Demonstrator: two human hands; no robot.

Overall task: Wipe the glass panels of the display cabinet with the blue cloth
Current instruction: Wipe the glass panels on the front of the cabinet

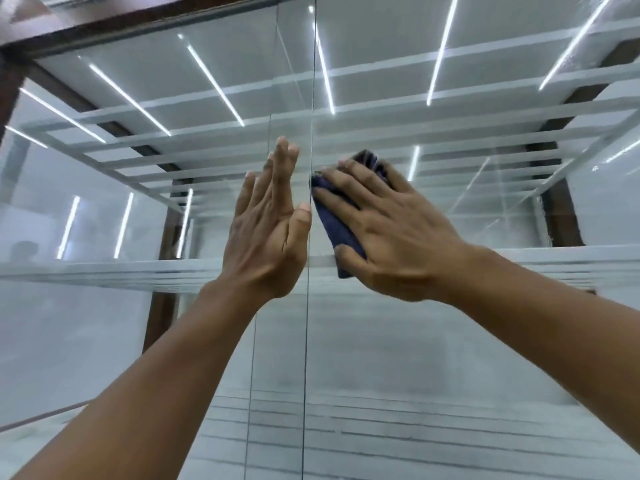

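Note:
The display cabinet fills the view, with a left glass panel (138, 323) and a right glass panel (450, 341) meeting at a vertical edge near the middle. My right hand (391, 237) lies flat with spread fingers on the folded dark blue cloth (341, 233), pressing it against the right panel just beside that edge. My left hand (266, 233) is held flat with straight fingers against the left panel, its thumb at the panel edge. Most of the cloth is hidden under my right hand.
Inside the cabinet, white glass shelves (104, 271) stack upward with bright light strips (214, 81) reflected in them. A dark brown wooden frame (20, 39) borders the top left, and brown uprights (564, 216) stand behind the glass.

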